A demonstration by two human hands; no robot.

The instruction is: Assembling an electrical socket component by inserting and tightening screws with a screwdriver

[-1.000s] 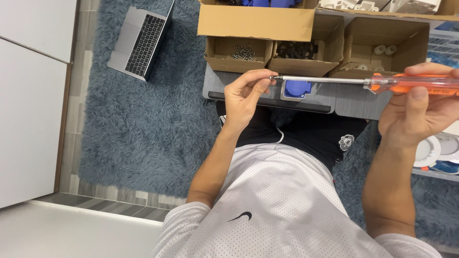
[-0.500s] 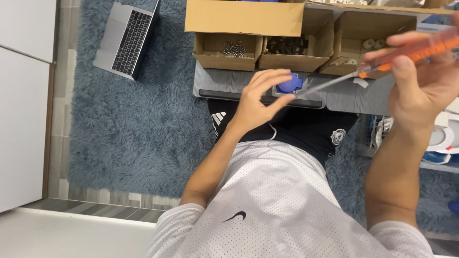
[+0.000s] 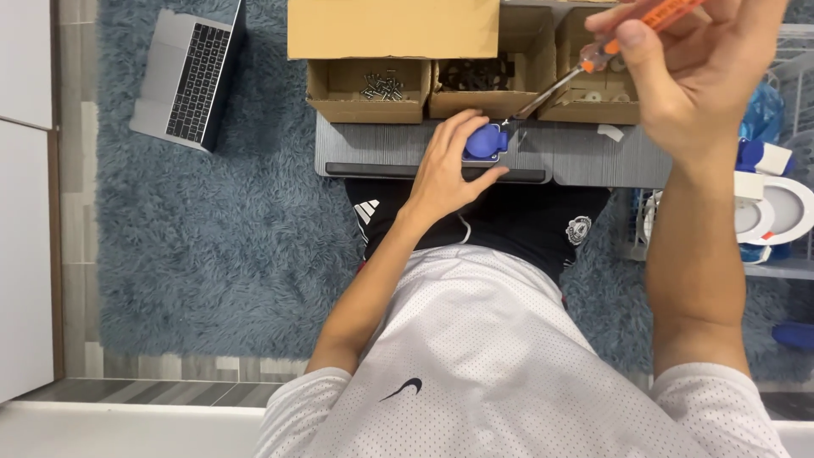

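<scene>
Left hand [image 3: 445, 170] curled around the blue socket part [image 3: 485, 142] on the grey lap tray [image 3: 585, 157], right hand [image 3: 695, 72] gripping the orange-handled screwdriver [image 3: 593, 59], tip at the part, cardboard boxes of screws [image 3: 369, 85] just beyond, laptop [image 3: 186, 76] far left on blue rug [image 3: 212, 237].

Three open cardboard boxes [image 3: 366, 89], one laptop [image 3: 188, 75], one screwdriver [image 3: 593, 59], one blue part [image 3: 485, 142].

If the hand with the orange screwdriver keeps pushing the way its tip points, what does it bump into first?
Most likely the blue plug that the left hand holds on the grey table; the screwdriver in the right hand is aimed at it.
</scene>
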